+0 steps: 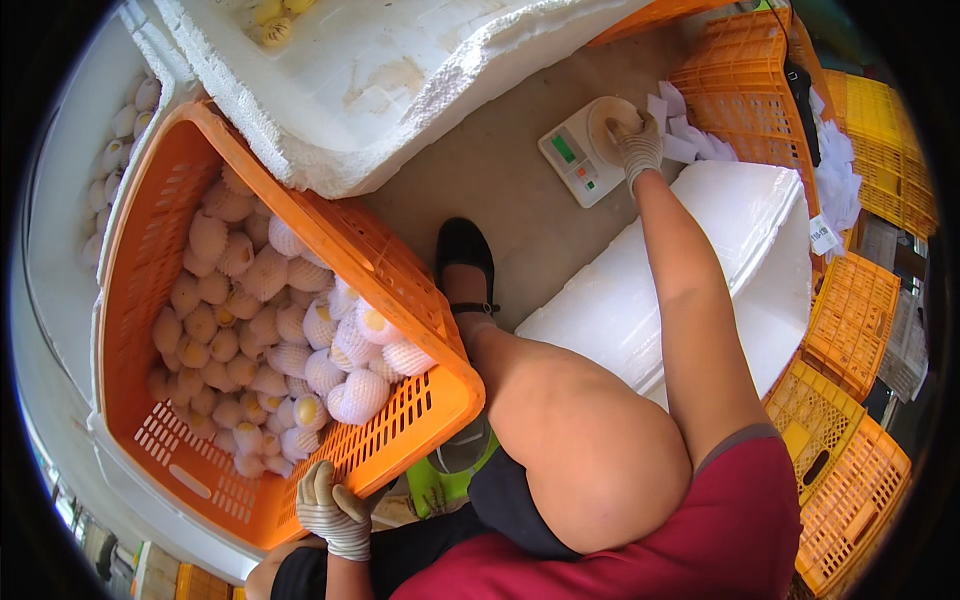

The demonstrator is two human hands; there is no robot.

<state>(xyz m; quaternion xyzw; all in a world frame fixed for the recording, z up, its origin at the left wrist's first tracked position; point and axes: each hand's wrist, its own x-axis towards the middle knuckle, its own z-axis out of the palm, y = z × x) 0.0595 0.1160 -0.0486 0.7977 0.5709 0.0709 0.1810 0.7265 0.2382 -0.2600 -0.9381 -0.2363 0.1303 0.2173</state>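
Observation:
My left hand, in a pale knit glove, has its fingers curled over the near rim of an orange plastic crate. The crate leans toward me, full of yellowish round fruits in white foam net sleeves. Out to the right, my gloved right hand rests on the round beige plate of a white kitchen scale with a lit green display. Its thumb and forefinger are apart. I see no fruit on the plate, though the hand covers part of it.
A white foam box with a few fruits stands beyond the crate. Another white foam block lies beneath my right forearm. White foam sleeves lie by an orange crate. Yellow and orange crates are stacked at far right.

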